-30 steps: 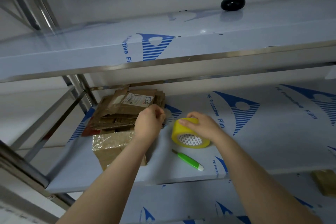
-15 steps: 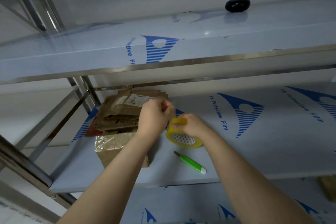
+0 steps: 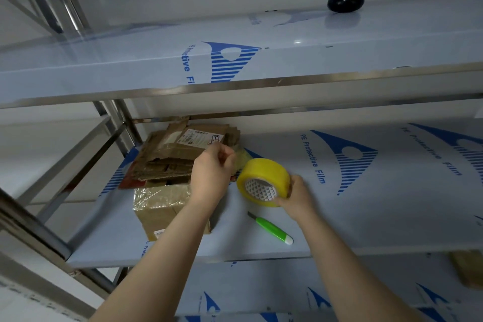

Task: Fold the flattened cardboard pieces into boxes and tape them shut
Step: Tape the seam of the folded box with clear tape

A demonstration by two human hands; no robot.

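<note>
My right hand (image 3: pixel 296 197) grips a yellow tape roll (image 3: pixel 264 181), lifted on edge above the middle shelf (image 3: pixel 366 204). My left hand (image 3: pixel 213 172) pinches the free end of the tape, a short clear strip stretched between hand and roll. Behind my left hand lies a stack of flattened cardboard pieces (image 3: pixel 177 157) with a white label on top. A folded box (image 3: pixel 162 206) covered in shiny tape stands in front of the stack, partly hidden by my left forearm.
A green utility knife (image 3: pixel 271 230) lies on the shelf near its front edge. A black rounded object (image 3: pixel 345 2) sits on the upper shelf (image 3: pixel 235 60). Steel posts (image 3: pixel 115 123) stand at the left. Another cardboard piece (image 3: pixel 467 269) shows on the lower shelf at right.
My right hand lifted the roll off the shelf and tipped it on edge, shifting its grip to the roll's right side. My left hand took hold of the tape end and drew out a short strip.
</note>
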